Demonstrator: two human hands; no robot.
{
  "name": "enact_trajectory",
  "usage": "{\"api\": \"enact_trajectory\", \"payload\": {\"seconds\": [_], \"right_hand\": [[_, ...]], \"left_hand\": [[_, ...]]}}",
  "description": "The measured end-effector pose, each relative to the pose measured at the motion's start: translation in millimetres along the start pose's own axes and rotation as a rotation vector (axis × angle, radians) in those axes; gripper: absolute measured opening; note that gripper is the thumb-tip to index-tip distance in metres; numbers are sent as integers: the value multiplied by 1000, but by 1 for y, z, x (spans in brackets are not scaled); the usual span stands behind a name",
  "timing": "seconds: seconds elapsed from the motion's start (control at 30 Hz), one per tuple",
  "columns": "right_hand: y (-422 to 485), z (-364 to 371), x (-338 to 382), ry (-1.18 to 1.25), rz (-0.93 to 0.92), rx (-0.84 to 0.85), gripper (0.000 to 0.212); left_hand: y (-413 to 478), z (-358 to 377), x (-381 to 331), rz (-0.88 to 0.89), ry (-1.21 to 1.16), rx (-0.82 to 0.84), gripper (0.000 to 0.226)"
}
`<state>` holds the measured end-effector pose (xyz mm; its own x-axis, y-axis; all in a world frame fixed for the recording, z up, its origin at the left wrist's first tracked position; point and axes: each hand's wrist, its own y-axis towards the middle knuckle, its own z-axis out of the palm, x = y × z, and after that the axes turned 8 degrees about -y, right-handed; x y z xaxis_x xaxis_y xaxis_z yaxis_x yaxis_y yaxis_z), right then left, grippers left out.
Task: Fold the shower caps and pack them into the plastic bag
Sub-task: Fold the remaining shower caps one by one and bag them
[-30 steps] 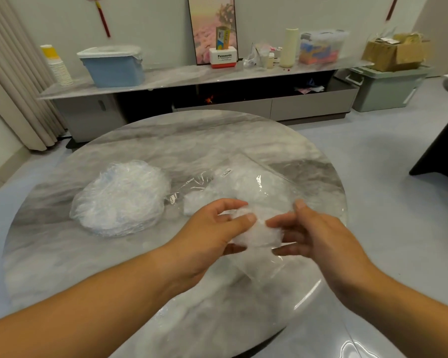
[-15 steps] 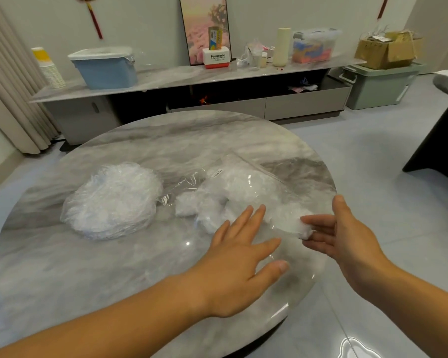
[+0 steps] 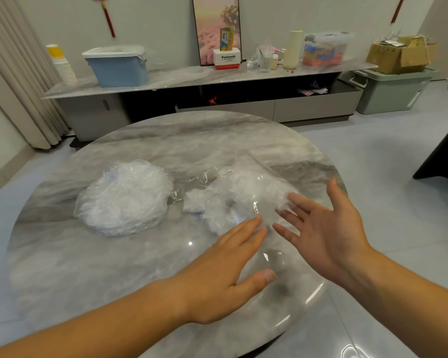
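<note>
- Our left hand (image 3: 223, 275) lay flat with straight fingers over the near end of the plastic bag (image 3: 243, 192), holding nothing.
- Our right hand (image 3: 323, 228) was spread open, fingertips touching the bag.
- The shower caps (image 3: 124, 197) sat piled at the left of the table (image 3: 114, 259).

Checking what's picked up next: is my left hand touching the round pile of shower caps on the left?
Apart. The head view shows bare table between the left hand and the pile of shower caps.

Plastic bag (image 3: 259, 182) label (image 3: 226, 172) unreadable, too small; left forearm (image 3: 88, 326), right forearm (image 3: 411, 293) cut off by edge.
</note>
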<state>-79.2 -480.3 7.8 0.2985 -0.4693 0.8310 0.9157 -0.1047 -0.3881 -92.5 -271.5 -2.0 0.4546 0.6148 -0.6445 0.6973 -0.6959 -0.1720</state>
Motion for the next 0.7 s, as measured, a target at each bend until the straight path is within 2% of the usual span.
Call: {"api": "enact_trajectory", "payload": {"seconds": [0.2,0.37,0.7], "right_hand": [[14,12,10,104,20,-51,88],[25,15,11,315,36,-101,93],[26,23,4,481,49,-172,75]], "left_hand": [[-14,-2,5,34,-60,21,76],[-24,-3,8,42,-80,54,75],[-24,-8,7,39,-104,74,75]]}}
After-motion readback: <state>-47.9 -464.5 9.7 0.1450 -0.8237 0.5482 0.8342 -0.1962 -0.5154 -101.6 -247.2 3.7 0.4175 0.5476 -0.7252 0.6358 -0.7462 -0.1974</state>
